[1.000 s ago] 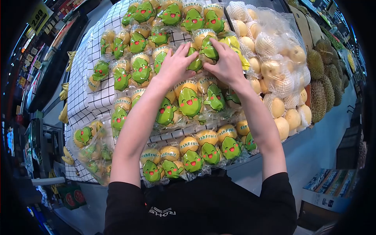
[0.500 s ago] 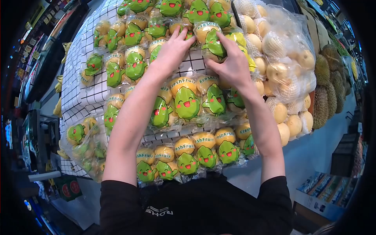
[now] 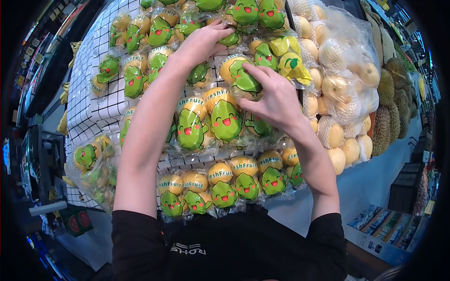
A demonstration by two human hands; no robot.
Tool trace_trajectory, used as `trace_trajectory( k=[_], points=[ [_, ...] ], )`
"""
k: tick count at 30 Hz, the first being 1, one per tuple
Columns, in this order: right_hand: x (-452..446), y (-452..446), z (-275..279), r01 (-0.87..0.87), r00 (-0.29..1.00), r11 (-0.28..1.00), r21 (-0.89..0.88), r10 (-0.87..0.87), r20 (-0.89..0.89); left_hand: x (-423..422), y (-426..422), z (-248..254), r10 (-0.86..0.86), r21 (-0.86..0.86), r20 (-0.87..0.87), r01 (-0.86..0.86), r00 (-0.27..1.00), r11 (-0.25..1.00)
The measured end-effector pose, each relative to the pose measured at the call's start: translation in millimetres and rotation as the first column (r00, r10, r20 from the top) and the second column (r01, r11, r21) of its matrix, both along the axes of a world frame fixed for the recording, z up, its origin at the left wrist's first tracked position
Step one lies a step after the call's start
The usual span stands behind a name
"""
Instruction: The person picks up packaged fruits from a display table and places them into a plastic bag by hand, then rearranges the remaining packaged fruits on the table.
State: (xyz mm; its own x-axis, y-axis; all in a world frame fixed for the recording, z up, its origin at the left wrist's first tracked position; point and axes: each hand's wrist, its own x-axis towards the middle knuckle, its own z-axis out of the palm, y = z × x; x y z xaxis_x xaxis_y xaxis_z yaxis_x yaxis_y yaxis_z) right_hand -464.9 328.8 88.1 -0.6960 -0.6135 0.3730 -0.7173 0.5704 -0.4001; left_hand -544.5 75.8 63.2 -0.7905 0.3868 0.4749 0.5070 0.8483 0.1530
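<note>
My right hand (image 3: 276, 96) grips a clear bag of yellow fruit (image 3: 241, 77) printed with a smiling green cartoon, thumb low and fingers along its right side. The bag sits tilted in a row of like bags. Farther up, my left hand (image 3: 206, 41) reaches over with its fingers stretched out, touching another cartoon bag (image 3: 229, 38); part of its thumb is hidden. Just below my right hand stand more upright bags, among them a large cartoon bag (image 3: 226, 119). A yellow printed pack (image 3: 291, 63) lies to the right of the held bag.
A white cloth with black grid lines (image 3: 86, 110) covers the stand. Along its front edge runs a row of bagged fruit (image 3: 222, 185). Round pale fruit in foam nets (image 3: 335, 89) fills the right side, with spiky durians (image 3: 386, 119) beyond. Loose bags (image 3: 93, 161) slump at the left corner.
My right hand has moved down and slightly left with the bag, away from the upper row. My left hand has shifted a little up and left. The view has moved slightly.
</note>
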Motion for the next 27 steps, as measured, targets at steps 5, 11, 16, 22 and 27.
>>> trace_trajectory(
  k=[5,11,16,22,27],
  points=[
    [-18.0,-19.4,-18.4,0.049,0.985,0.998,-0.032,-0.054,-0.163,-5.8,-2.9,3.4,0.021,-0.017,0.053,-0.02,0.998,1.0],
    [-26.5,-39.9,-40.3,0.072,0.978,0.992,-0.1,-0.09,-0.189,-18.6,-6.7,3.4,0.017,-0.122,0.005,-0.016,1.0,0.992],
    [-30.2,-57.1,-47.5,0.112,0.98,0.982,-0.151,-0.134,-0.149,-22.0,-5.6,12.5,0.037,-0.174,-0.065,-0.048,0.997,0.984],
    [-48.3,-37.9,-40.3,-0.069,0.976,0.993,-0.097,0.087,0.198,-17.9,-9.4,6.8,0.039,-0.098,-0.058,-0.044,0.998,0.994],
    [-59.6,-39.9,-50.0,-0.192,0.976,0.981,-0.024,0.193,0.101,-22.2,-12.7,8.6,-0.023,-0.07,-0.086,0.016,0.996,0.997]
  ],
)
